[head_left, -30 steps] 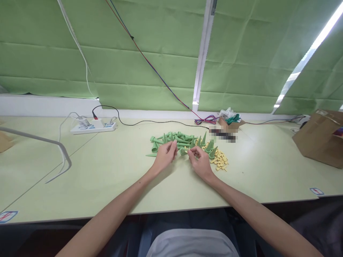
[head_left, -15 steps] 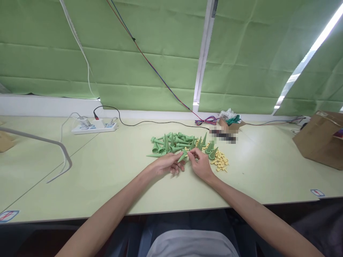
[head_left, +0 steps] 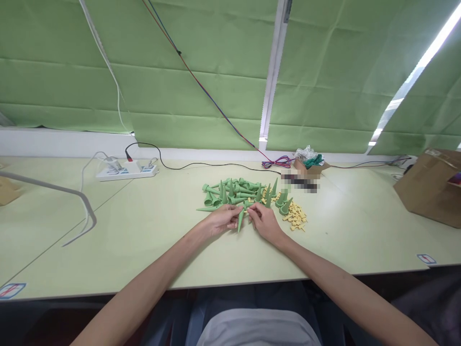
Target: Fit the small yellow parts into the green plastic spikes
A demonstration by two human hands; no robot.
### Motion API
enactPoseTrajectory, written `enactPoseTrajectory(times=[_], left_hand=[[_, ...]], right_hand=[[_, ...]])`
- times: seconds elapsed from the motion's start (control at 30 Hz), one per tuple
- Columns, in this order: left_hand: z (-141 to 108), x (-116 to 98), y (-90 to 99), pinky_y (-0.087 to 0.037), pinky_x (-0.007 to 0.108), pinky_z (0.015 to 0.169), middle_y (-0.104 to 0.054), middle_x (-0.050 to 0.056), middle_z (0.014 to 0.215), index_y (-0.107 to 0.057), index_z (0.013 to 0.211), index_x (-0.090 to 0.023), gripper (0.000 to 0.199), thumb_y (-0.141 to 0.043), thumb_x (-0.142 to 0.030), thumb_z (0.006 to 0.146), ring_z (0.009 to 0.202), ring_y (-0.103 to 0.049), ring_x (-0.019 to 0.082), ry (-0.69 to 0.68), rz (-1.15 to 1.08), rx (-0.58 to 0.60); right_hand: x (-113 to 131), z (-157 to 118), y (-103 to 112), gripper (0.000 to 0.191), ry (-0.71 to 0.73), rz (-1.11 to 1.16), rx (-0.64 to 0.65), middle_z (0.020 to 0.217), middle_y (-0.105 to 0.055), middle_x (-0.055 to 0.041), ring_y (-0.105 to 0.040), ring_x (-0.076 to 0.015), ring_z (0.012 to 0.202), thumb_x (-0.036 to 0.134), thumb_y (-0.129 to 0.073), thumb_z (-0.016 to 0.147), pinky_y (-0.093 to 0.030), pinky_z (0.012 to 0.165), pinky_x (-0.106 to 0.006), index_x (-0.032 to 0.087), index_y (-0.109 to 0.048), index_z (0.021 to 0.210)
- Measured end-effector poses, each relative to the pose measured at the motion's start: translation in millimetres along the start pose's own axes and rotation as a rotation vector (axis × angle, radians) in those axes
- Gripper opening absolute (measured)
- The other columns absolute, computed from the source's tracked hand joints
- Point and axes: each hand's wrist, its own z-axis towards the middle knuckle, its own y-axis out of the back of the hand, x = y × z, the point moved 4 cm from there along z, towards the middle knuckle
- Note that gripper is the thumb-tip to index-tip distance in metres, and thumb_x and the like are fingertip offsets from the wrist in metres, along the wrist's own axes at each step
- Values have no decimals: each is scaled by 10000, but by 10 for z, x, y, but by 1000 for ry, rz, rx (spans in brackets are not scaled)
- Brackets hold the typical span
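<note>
A green plastic spike (head_left: 240, 222) is pinched in my left hand (head_left: 224, 219), its point hanging down toward the table. Close beside it, the thumb and fingertips of my right hand (head_left: 265, 222) are closed on a small yellow plastic piece (head_left: 247, 210), which meets the spike's side near its wide end. Behind both hands lies a heap of green spikes (head_left: 245, 193), some on their sides and others standing points up. Many small yellow pieces (head_left: 297, 217) are scattered to the right of my right hand.
At the back left is a white power strip (head_left: 127, 170) with plugs and a black cable. Bundled wires (head_left: 277, 162) and a small open cardboard box (head_left: 310, 168) sit by the wall. A larger cardboard box (head_left: 430, 185) stands far right, and a grey bent tube (head_left: 86, 204) far left.
The spike in my left hand has turned so that its point hangs down. My right hand has shifted slightly lower, with the yellow piece now against the spike's side.
</note>
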Motion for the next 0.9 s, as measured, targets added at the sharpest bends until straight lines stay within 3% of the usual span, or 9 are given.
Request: enactPoseTrajectory(times=[0.27, 0.4, 0.53, 0.9], left_hand=[[-17, -10, 23, -114, 186, 361, -545, -18, 533, -485, 778, -150, 382, -648, -492, 824, 332, -271, 11, -60, 131, 13], [-58, -34, 3, -187, 178, 375, -486, -67, 421, -444, 871, -180, 375, -619, -509, 839, 319, -307, 41, -102, 202, -17], [-92, -81, -44, -262, 194, 382, -548, -46, 445, -448, 992, -167, 420, -577, -539, 848, 319, -367, 65, -174, 315, -5], [-124, -142, -101, -308, 210, 339, -546, -69, 516, -424, 1041, -188, 380, -489, -531, 891, 318, -461, 101, -341, 512, -13]], right_hand=[[3, 5, -1, 264, 26, -64, 2, 579, -556, 26, -510, -139, 518, 338, -441, 947, -386, 538, -251, 210, -514, 728], [-19, 18, 0, 273, 16, -90, -16, 543, -502, 39, -459, -133, 484, 342, -439, 941, -348, 515, -252, 213, -491, 706], [-49, 26, 5, 267, 3, -105, -36, 548, -469, 40, -421, -131, 486, 346, -442, 933, -313, 497, -252, 213, -483, 705], [-28, 33, 31, 279, 13, -122, -77, 556, -426, 39, -402, -133, 517, 327, -437, 924, -284, 514, -256, 207, -460, 673]])
